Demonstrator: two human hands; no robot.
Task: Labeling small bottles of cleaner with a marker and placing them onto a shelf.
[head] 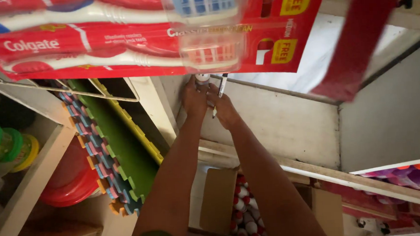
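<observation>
**Both hands working at a small bottle under the hanging toothbrush cards**

While both bare arms are reaching up the middle of the frame, the left hand point(194, 98) is closing around a small white bottle with a dark cap point(202, 78), holding it just below the red cardboard toothbrush packs point(119, 36) that are hanging across the top of the frame. The right hand point(225, 107) is pressing in beside it, fingers curled around a slim black-and-white marker pen point(222, 86) whose upper end is standing just right of the bottle.

Judging from this, the work on the bottle is only midway: pen and bottle are being brought together, but whether any mark is already on the bottle cannot be told, since most of it is hiding behind the fingers and the blister pack. What is showing looks pale, round and small, with a darker top.

Low in the centre, an open brown cardboard box point(219, 199) is holding many similar white bottles with red caps point(243, 212), seemingly waiting in the carton. At left, green and yellow foam mats with toothed edges point(118, 151) are leaning in a white shelf point(29, 185), above a red plastic basin point(72, 180).
</observation>
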